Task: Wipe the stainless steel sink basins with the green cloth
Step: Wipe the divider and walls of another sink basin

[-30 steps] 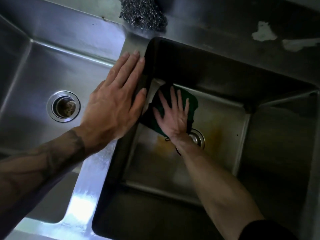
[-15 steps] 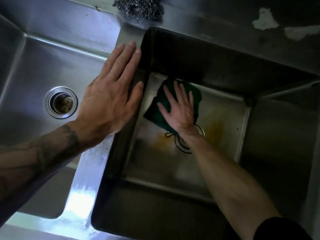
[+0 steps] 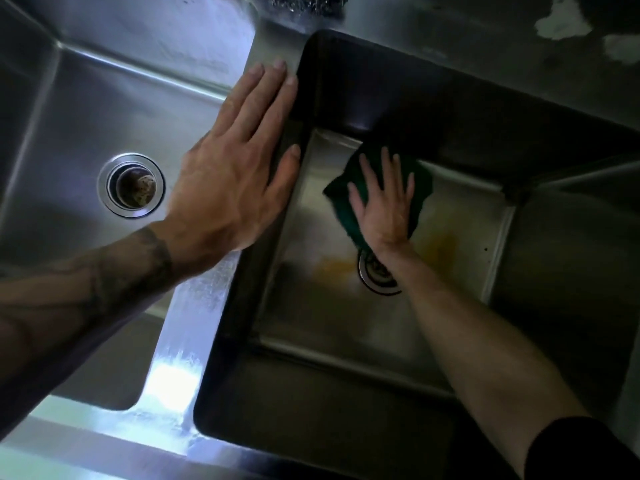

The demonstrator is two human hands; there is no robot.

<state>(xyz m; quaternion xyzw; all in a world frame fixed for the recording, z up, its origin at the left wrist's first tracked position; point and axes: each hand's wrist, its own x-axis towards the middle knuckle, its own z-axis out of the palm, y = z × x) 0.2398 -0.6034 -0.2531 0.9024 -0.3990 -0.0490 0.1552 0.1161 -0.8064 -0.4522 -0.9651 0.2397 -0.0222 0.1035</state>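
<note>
Two stainless steel basins lie side by side. Deep in the right basin (image 3: pixel 346 327), my right hand (image 3: pixel 386 206) presses flat, fingers spread, on the green cloth (image 3: pixel 341 194) against the basin floor near the far wall. The cloth partly covers the drain (image 3: pixel 375 277), which shows just below my wrist. Orange-brown stains (image 3: pixel 438 245) mark the floor on both sides of the drain. My left hand (image 3: pixel 235 171) rests flat, fingers straight, on the divider (image 3: pixel 187 327) between the basins. The left basin (image 3: pixel 69 109) has its own drain (image 3: pixel 131 184).
A steel wool scourer (image 3: pixel 304 3) lies on the back ledge above the divider. White patches (image 3: pixel 557 24) mark the dark counter at the top right. The right basin's walls are steep and in shadow. The near rim (image 3: pixel 104 455) shines at the bottom left.
My right hand has slid the green cloth to the right along the far edge of the right basin's floor. The left hand has stayed on the divider.
</note>
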